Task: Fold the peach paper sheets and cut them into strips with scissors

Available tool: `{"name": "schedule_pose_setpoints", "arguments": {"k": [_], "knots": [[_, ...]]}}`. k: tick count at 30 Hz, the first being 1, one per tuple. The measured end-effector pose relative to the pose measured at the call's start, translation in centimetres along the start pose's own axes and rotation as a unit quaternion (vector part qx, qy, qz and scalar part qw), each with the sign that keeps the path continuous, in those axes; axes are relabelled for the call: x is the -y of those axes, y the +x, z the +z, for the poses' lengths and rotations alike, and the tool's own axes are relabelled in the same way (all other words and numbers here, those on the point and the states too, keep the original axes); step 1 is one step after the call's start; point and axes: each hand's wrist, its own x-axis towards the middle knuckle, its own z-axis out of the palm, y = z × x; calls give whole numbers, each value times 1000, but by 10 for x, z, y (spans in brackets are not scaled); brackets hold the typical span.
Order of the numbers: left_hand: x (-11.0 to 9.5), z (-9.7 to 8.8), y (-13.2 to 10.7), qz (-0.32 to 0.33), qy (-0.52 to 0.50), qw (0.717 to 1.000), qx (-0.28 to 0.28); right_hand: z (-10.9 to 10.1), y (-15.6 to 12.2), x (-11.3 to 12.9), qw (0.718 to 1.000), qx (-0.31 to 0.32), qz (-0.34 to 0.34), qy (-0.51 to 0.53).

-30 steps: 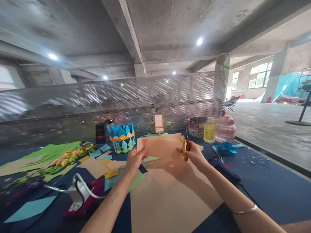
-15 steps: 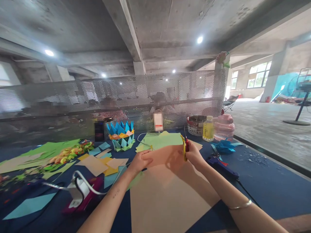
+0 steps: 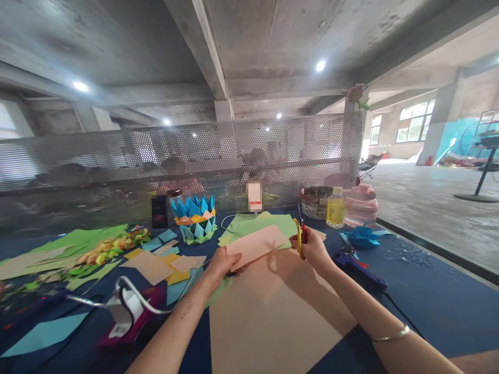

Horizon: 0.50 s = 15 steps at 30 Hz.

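Observation:
My left hand pinches one end of a folded or cut strip of peach paper, thumb on top. The strip's far end stops short of the scissors. My right hand is closed around scissors with yellow and red on the handles, blades pointing up and away. Beneath both hands a large peach paper sheet lies on the dark blue table. Green paper sheets are just beyond the strip.
A blue, orange and green paper basket stands left of centre. Loose paper squares and a power strip lie at left. At right are a blue glue gun, a yellow bottle and a pink jug.
The strip has come away from the scissors and now tilts up to the right in my left hand. My right hand and the scissors have shifted slightly to the right.

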Motion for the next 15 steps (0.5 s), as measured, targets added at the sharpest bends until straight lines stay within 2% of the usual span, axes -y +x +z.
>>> {"name": "schedule_pose_setpoints", "arguments": {"k": [3, 9, 15], "knots": [[1, 0, 1, -18, 17, 1000, -6, -3, 1, -2, 997, -21, 3, -78], [-5, 0, 2, 9, 18, 1000, -23, -11, 1, 0, 970, -9, 1, -245], [-5, 5, -8, -39, 63, 997, 7, -16, 0, 7, 935, -2, -13, -354]]}}
